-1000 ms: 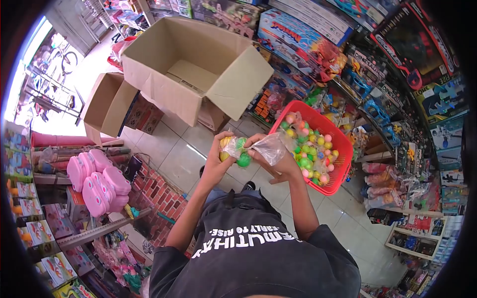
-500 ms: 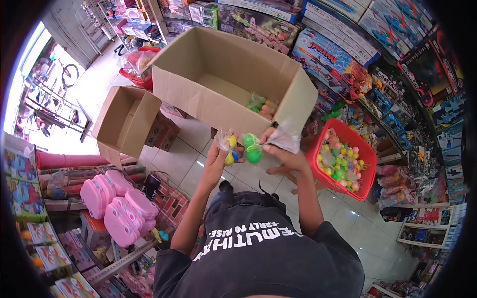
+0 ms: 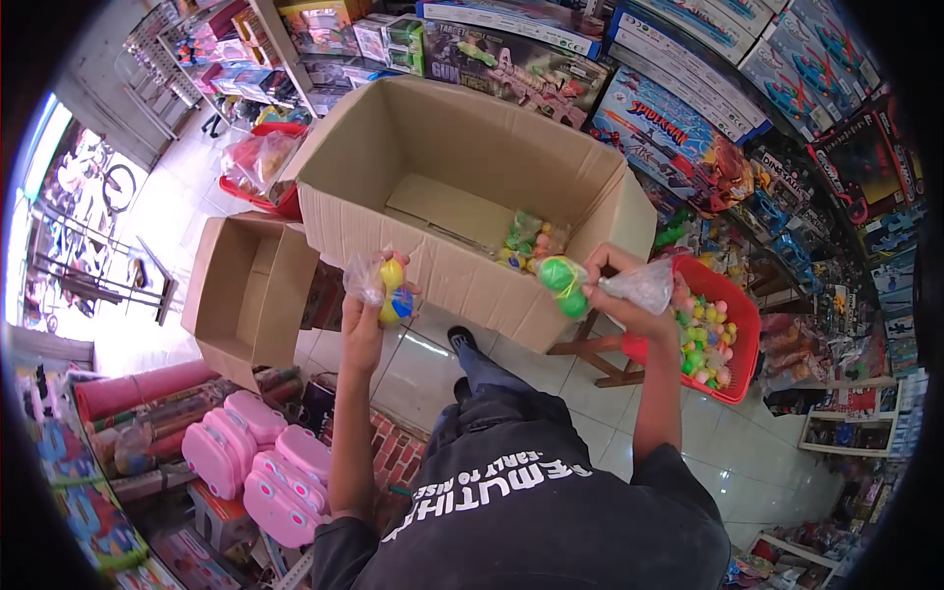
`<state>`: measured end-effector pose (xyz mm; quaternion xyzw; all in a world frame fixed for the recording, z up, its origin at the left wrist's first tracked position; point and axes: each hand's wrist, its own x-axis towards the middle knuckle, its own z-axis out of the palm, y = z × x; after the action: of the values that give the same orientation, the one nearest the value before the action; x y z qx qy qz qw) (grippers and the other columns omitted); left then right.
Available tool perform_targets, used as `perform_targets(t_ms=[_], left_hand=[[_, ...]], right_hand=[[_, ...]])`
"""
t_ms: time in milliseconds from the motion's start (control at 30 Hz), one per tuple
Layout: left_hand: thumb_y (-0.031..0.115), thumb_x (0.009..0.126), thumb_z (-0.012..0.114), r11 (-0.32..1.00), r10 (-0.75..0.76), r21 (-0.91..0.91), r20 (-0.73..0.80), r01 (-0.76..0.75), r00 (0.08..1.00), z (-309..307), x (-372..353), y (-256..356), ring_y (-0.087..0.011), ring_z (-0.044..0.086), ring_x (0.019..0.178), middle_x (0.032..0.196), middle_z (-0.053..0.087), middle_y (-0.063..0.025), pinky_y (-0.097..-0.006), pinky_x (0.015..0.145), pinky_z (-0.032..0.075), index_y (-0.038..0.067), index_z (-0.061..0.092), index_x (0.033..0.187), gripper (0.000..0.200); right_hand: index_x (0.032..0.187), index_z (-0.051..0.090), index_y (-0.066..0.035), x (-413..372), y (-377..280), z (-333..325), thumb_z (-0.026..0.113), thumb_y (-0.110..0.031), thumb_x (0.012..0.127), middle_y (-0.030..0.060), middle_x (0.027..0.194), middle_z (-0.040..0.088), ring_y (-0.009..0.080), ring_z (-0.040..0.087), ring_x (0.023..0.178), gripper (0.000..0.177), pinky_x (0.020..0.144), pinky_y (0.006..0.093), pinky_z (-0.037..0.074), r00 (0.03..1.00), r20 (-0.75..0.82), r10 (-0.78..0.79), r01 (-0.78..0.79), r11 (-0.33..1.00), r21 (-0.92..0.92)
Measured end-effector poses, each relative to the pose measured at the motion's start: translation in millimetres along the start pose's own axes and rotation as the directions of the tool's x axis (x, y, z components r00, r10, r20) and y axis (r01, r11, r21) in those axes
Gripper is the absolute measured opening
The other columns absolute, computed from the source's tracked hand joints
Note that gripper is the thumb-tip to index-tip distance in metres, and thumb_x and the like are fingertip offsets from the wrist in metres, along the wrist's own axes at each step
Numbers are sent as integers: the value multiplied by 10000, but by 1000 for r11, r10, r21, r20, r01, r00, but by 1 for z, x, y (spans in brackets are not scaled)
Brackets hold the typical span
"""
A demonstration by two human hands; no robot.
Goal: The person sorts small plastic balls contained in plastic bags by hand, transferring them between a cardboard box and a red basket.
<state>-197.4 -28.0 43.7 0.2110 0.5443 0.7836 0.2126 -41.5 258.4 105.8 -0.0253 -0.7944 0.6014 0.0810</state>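
My left hand (image 3: 366, 320) grips a clear bag of yellow and blue balls (image 3: 394, 291) in front of the large box's near wall. Around the neck of another clear bag, holding green balls (image 3: 562, 283), my right hand (image 3: 624, 290) is closed at the box's near right corner; the bag's loose plastic (image 3: 644, 287) sticks out to the right. The large open cardboard box (image 3: 413, 261) has several bagged colored balls (image 3: 526, 239) in its right end. Right of my right hand stands a red basket (image 3: 749, 339) with many small colored balls (image 3: 706, 339).
A smaller open cardboard box (image 3: 231, 310) stands at left. Pink cases (image 3: 285, 492) lie at lower left beside rolled material (image 3: 147, 388). Boxed toys (image 3: 659, 128) line the shelves behind. A wooden stool (image 3: 600, 359) is under the large box's right side.
My hands have moved apart, the left one leftward with its bag and the right one rightward with the green balls. The view has shifted, and more of the legs shows.
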Motion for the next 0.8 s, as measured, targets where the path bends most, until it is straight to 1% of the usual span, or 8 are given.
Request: perform_targets(t_ms=[67,133,200,333,367,500,567,800], left_hand=[[263,935,416,1000,-3,1,37,3,999,-1,28,2,-194,584,883,1196,481,-147,-293,643,514,37,372,1264,402],[245,934,417,1000,13,9,98,-14,995,-3,55,3,-194,579,883,1196,480,-151,-292,644,513,32,370,1263,394],[192,940,404,1000,-12,22,152,9,988,-2,82,5,-177,583,881,1171,490,-122,-288,666,518,27,392,1236,339],[112,920,408,981,-170,140,301,133,938,7,141,13,-163,582,894,1158,496,-104,-271,700,489,26,392,1238,330],[100,920,401,974,-169,208,384,94,908,8,158,12,-155,581,894,1149,498,-100,-265,704,481,24,391,1241,330],[68,918,386,934,-260,345,481,92,838,13,214,10,-129,566,874,1033,523,-76,-255,701,461,18,405,1237,323],[84,920,394,917,-286,391,507,79,813,11,236,0,-117,548,845,937,528,-59,-258,684,457,17,427,1209,298],[110,902,431,893,-390,405,479,196,787,4,288,-29,-101,519,800,908,515,-40,-251,648,453,33,446,1170,279]], right_hand=[[821,479,-44,21,0,-15,601,-66,746,-10,786,458,70,430,759,144,684,216,360,999,-22,-38,30,965,-262],[888,510,-42,45,-4,-15,604,-58,749,-9,775,463,73,440,762,169,688,224,375,993,-114,-18,-6,978,-210],[942,521,-36,71,2,-27,616,-45,740,8,781,471,79,448,748,224,680,238,391,997,-1,79,-77,972,-221],[929,510,-35,128,40,-41,601,-5,692,102,827,544,283,557,783,255,698,344,449,956,282,-81,221,832,-509],[914,522,-43,142,54,-41,603,-23,676,129,861,563,349,548,842,252,724,389,454,950,310,24,158,821,-548],[895,542,-35,198,120,-34,633,-66,672,146,887,578,334,556,853,243,737,382,457,899,340,276,-18,800,-600],[898,568,-28,224,152,-26,654,-99,670,158,884,598,328,571,840,254,743,383,461,781,478,403,-8,771,-637],[952,614,-45,259,243,11,686,-185,668,148,918,643,293,615,844,325,754,384,475,738,517,434,-57,803,-593]])
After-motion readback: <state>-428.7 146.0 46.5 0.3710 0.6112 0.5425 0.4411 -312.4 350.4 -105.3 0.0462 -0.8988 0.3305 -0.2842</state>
